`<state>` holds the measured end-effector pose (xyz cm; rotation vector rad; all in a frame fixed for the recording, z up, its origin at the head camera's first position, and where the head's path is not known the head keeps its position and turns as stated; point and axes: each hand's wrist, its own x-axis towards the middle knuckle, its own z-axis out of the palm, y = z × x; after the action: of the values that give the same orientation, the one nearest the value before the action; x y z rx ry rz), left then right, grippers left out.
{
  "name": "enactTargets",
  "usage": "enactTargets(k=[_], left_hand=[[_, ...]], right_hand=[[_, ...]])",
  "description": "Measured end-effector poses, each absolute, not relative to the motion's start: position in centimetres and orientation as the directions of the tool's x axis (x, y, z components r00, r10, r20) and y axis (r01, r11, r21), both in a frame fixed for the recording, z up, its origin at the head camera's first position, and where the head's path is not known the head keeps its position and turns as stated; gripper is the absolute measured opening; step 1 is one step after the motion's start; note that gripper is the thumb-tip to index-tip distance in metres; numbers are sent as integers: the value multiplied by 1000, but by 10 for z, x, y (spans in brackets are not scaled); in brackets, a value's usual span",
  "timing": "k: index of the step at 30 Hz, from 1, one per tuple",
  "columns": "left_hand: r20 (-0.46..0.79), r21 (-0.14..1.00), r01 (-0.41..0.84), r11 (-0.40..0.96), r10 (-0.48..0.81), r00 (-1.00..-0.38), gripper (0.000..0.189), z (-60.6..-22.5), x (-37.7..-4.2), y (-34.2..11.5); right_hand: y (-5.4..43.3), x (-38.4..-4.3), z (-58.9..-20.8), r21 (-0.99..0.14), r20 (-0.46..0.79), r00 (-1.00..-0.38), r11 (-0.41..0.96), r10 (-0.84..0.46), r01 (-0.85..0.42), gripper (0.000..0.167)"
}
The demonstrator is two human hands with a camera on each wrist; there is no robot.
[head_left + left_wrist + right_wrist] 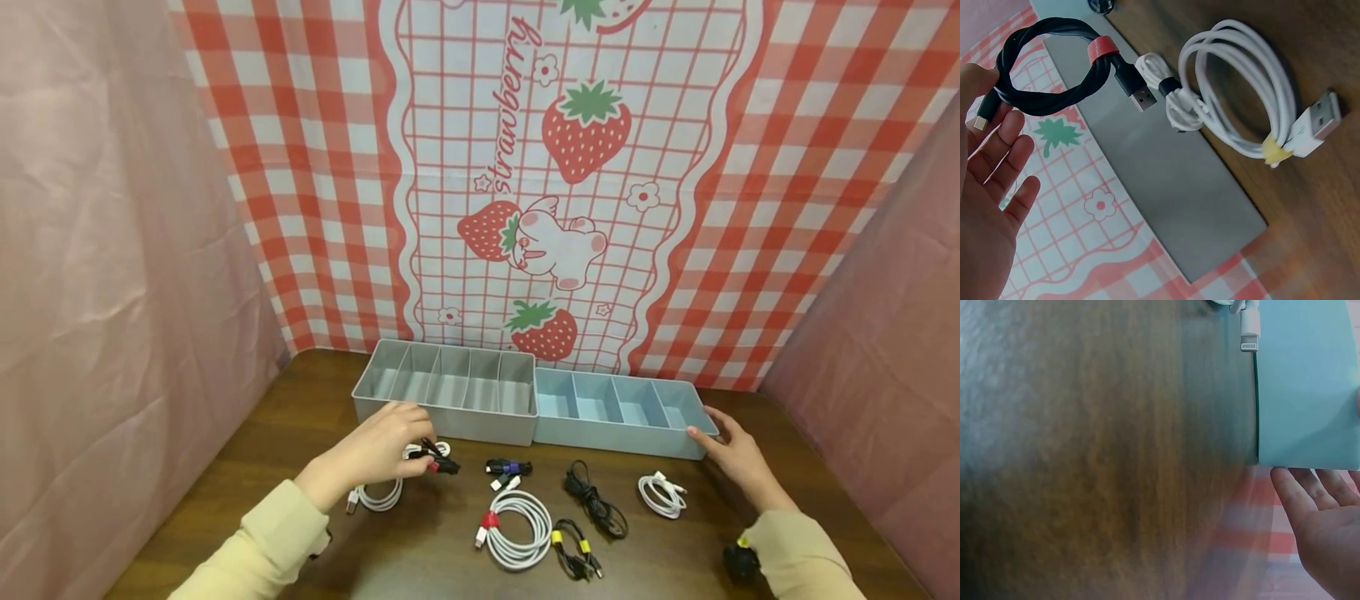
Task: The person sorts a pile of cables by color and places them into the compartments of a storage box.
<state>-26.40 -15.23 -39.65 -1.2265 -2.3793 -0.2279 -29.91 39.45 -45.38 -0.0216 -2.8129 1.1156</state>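
My left hand pinches a coiled black USB cable with a red strap between thumb and fingertips, raised in front of the grey divided box. Below that hand lie a white USB cable with a yellow tie and a smaller white cable with a black tie. At the right end of the light blue divided box, my right hand holds the corner, thumb at the front and fingers along the end wall. No contents show in either box's compartments.
On the wooden table lie a small dark cable with a purple tie, a large white coil, a black cable bundle, a yellow-tied black cable and a white cable. A strawberry-print cloth hangs behind.
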Motion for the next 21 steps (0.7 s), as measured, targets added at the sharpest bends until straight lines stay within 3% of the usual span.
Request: enactTargets(k=[21], left_hand=[[502,-37,746,665,658,-562,15,-367,-272,-152]], right_hand=[[394,-299,-454,-683,89,-994,731,69,-10,79]])
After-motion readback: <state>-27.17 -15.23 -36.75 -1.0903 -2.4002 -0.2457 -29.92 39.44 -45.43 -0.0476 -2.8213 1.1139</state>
